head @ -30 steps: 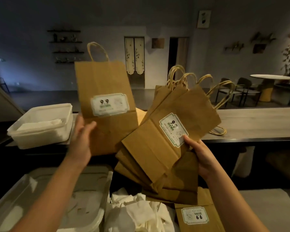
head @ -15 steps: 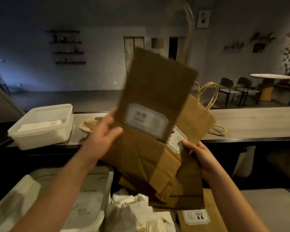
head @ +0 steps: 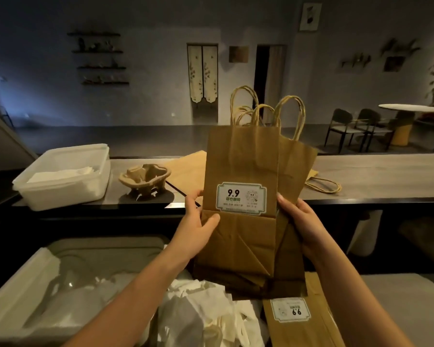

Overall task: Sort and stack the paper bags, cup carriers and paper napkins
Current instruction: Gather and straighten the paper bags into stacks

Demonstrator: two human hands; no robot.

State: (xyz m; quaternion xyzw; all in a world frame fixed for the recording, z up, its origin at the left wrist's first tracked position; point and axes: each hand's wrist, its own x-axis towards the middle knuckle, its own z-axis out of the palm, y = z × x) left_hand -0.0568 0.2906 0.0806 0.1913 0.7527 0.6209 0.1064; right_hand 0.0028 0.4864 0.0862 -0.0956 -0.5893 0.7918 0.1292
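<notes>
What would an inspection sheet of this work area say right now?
Surface: long dark counter.
Job's things: bundle of paper bags held upright, handles up; flat bags and a cup carrier on the counter; napkins in a white tub; another bag lying lower right.
Clutter: loose napkins heaped below the bundle; a large pale bin lower left.
Hands: left hand and right hand each grip a side of the bundle.
Cables: nothing seen.
Surroundings: dim room with wall shelves, chairs and a round table.
</notes>
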